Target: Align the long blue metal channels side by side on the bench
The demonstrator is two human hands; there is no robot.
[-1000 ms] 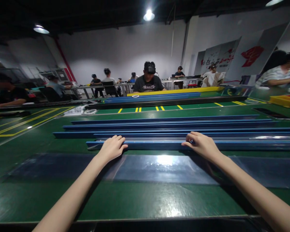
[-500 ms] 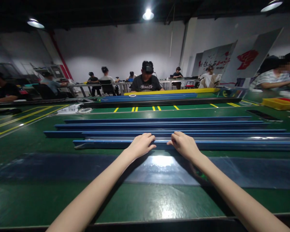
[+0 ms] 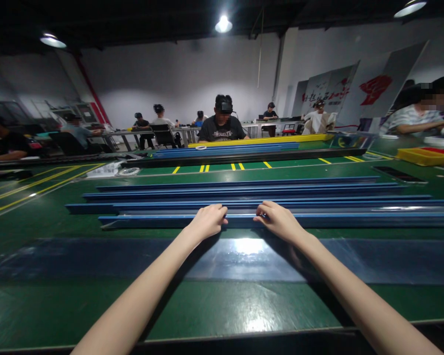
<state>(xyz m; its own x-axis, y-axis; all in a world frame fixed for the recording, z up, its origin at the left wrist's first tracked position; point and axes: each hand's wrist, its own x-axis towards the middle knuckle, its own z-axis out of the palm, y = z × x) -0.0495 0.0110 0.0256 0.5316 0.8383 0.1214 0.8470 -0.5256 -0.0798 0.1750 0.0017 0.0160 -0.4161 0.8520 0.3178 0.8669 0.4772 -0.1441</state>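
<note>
Blue plastic or metal, long and thin: the nearest blue rail is laid flat on the green tabletop, with its long axis running from the left edge towards the right edge, square across the line of sight. It is found straight ahead of both hands, past the middle of the tabletop as measured from the near edge.

The left hand and the right hand are set palm down on this rail, close together but not touching, with a short bare stretch of rail shown between them. Both are placed left of the rail's visible middle, so that much more rail is left running towards the right edge, where it passes out of view, than towards its left end. The fingers of each hand are curled over the rail's upper edge. The thumbs are hidden, so it cannot be told whether the rail is clamped or merely pressed on. Neither hand is clearly nearer; both forearms are stretched out about equally.

Between the rail and the near edge a dark glossy sheet is spread, parallel to the rail, and both forearms are held over it. Beyond the hands more blue rails are laid side by side, all on the same left-to-right axis. Further off, a seated person is seen at the far edge, and a yellow tray towards the far right corner.
</note>
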